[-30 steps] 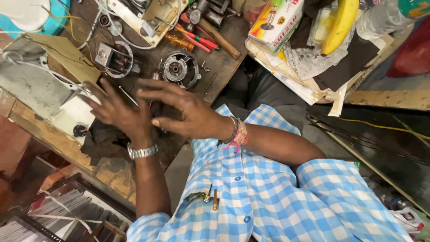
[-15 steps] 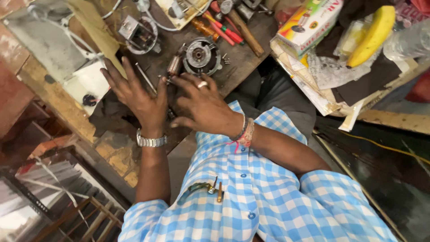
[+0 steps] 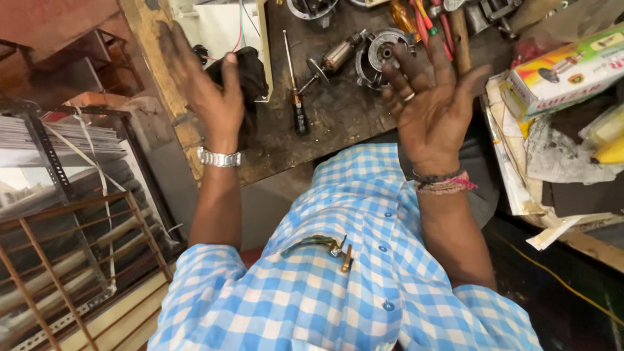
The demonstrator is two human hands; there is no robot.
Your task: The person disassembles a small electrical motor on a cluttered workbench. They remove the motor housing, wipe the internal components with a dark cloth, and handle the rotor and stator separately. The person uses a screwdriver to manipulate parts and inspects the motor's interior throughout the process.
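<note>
My left hand [image 3: 205, 88] is raised over the left edge of the dark wooden workbench [image 3: 338, 117], fingers spread, palm turned inward, holding nothing; a metal watch [image 3: 219, 157] is on its wrist. My right hand [image 3: 432, 101] is lifted with its grimy palm up, fingers apart and empty, a ring on one finger and thread bands at the wrist. Between the hands on the bench lie a black-handled screwdriver [image 3: 296, 91], a motor rotor on its shaft [image 3: 331, 60] and a round motor housing [image 3: 380, 55]. A black cloth [image 3: 250, 75] lies just behind my left hand.
Several red and orange-handled tools [image 3: 422, 19] lie at the bench's far side. A colourful cardboard box [image 3: 572, 68], crumpled paper and a yellow object sit at the right. A rusty metal rack [image 3: 71, 214] with stacked sheets stands at the left. A pen is clipped to my checked shirt pocket.
My hands were together over the bench, palms touching; they have drawn apart and now hang open on either side. The view has shifted toward the left.
</note>
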